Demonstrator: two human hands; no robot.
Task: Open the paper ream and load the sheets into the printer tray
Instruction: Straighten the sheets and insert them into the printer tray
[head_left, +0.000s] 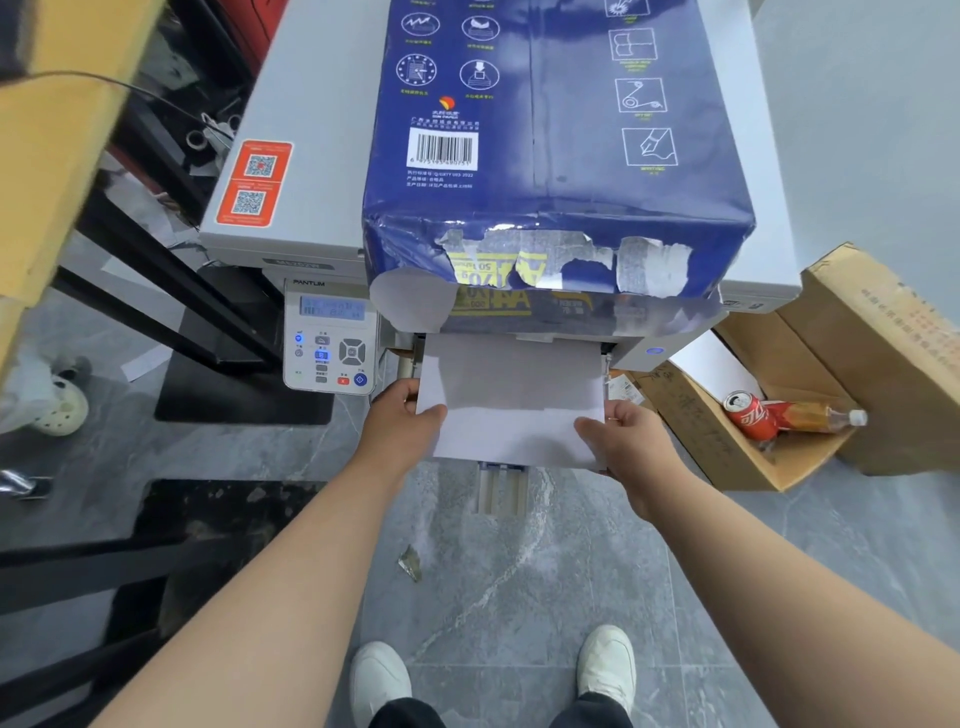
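Note:
A blue paper ream lies on top of the grey printer, its near end torn open with a loose white flap hanging down. Below it, a stack of white sheets sticks out of the printer's front slot over the pulled-out tray. My left hand grips the stack's left near corner, thumb on top. My right hand grips its right near corner the same way. The far end of the sheets is hidden under the ream's flap.
The printer's control panel is left of the slot. An open cardboard box with a red can and a bottle sits on the floor at right. Black metal frames stand at left. A scrap lies on the grey floor by my white shoes.

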